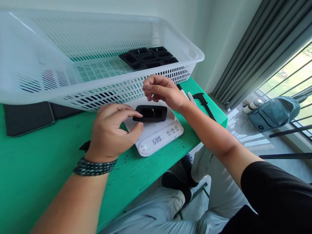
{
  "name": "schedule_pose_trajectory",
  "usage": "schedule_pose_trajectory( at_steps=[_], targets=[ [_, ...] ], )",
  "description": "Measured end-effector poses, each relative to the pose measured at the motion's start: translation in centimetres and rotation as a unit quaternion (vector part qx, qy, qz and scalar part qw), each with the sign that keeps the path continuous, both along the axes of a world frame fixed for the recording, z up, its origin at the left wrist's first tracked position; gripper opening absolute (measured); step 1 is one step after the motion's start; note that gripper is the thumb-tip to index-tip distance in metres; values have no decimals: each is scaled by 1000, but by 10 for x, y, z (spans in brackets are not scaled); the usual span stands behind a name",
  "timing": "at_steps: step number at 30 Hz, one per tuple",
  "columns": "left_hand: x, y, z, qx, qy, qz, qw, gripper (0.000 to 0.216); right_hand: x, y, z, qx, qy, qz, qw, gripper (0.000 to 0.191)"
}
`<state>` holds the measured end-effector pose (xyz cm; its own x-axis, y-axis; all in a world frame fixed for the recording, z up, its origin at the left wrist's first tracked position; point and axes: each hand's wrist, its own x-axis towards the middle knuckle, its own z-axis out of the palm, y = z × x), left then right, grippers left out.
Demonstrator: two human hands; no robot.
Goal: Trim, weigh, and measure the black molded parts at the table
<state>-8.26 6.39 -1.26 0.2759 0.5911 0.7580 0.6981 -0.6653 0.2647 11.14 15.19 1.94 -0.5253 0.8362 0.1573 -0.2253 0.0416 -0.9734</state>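
A black rectangular frame-like part [159, 117] with an open middle lies on a white digital scale [148, 140], whose lit display shows digits. My left hand [113, 130], with a dark braided band at the wrist, has the part's left end between index finger and thumb. The index fingertip reaches the rim of the opening; the thumb is at the near edge. Above the scale's far right side, my right hand [162, 91] is raised, its fingers loosely bent and holding nothing visible. It is apart from the part.
Behind the scale stands a large white plastic basket [97, 89] with several similar black parts [148, 58] inside. Right of the scale lie a white marker [191, 97] and a black caliper [204, 103]. Dark flat pads [29, 118] lie at left on the green mat [48, 169].
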Motion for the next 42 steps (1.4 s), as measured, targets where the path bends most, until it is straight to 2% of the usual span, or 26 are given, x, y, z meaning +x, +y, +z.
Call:
schedule_pose_trajectory(
  at_steps=[4, 7, 12, 30, 38, 42],
  targets=[
    [-2, -1, -1, -14, -16, -11, 1000, 21, -1, 1, 0, 5, 19, -44, 999, 35],
    [-3, -1, 0, -21, -59, -17, 998, 32, -2, 1, -1, 17, 20, -51, 998, 35],
    [-3, 1, 1, 1, -91, -20, 996, 26, -2, 3, -5, 28, 38, -44, 998, 30],
    [-3, 3, -1, 6, -117, 13, 993, 20, -4, 15, -18, 45, 62, -39, 996, 36],
    [-5, 5, -3, 26, -113, 18, 993, 23, -3, 15, -21, 50, 65, -29, 996, 31],
    [-6, 3, -3, 6, -114, 12, 993, 16, -2, 16, -22, 49, 64, -30, 996, 26]
  ],
)
